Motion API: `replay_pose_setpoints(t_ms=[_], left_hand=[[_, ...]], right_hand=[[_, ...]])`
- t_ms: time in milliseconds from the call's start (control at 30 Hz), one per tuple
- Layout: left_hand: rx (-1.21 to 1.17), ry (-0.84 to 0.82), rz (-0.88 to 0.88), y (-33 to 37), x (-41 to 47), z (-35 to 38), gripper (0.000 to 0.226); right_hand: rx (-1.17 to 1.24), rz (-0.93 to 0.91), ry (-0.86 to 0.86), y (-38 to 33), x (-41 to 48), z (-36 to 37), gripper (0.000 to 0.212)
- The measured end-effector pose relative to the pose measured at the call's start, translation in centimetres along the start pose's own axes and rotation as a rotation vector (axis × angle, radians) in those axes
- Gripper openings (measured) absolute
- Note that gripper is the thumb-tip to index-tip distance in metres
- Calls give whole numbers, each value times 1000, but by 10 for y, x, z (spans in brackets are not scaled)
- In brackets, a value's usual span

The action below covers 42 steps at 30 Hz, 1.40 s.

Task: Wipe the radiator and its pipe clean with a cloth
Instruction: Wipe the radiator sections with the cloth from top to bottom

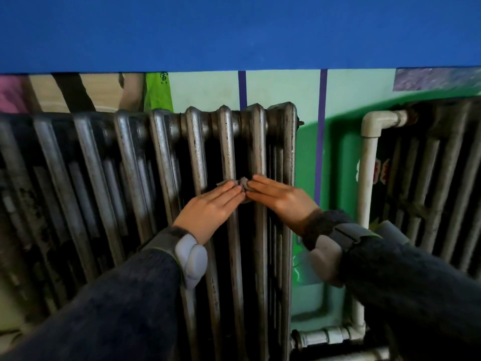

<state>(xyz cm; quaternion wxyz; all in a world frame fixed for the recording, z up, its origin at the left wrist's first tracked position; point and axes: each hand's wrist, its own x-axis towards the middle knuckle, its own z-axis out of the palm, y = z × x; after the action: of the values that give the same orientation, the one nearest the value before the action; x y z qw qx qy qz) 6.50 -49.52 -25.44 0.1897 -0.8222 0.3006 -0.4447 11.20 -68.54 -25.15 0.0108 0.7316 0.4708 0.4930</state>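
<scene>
Pressing a small crumpled grey cloth [242, 184] against the dark ribbed cast-iron radiator [130, 157], the left hand [208, 208] and right hand [279, 196] lie flat, fingers straight, tips nearly meeting; the white vertical pipe [367, 165] stands apart to their right.

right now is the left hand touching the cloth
Touching. The head view shows the left hand laying straight fingers over the grey cloth, with no gap between them, pressing it against the radiator.
</scene>
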Motion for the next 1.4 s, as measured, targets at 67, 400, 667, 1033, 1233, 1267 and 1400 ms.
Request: replay_pose_setpoints(t_ms=[67, 400, 667, 1033, 1233, 1267, 1400], left_hand=[[34, 50, -4, -11, 5, -15, 45], [-57, 132, -474, -94, 65, -81, 34], [-318, 41, -697, -92, 80, -47, 37], [-148, 329, -539, -77, 57, -29, 46], [-17, 346, -452, -67, 43, -31, 48], [-19, 331, -436, -64, 38, -30, 49], [-30, 217, -354, -35, 3, -14, 54]], right_hand=[[-6, -9, 50, 5, 12, -9, 38], [145, 316, 40, 23, 150, -54, 41], [471, 604, -10, 31, 151, -33, 33], [311, 416, 71, 13, 125, -20, 50], [87, 270, 288, -2, 107, -3, 51], [57, 245, 283, -4, 102, -2, 50], [-43, 99, 223, -17, 64, 11, 42]])
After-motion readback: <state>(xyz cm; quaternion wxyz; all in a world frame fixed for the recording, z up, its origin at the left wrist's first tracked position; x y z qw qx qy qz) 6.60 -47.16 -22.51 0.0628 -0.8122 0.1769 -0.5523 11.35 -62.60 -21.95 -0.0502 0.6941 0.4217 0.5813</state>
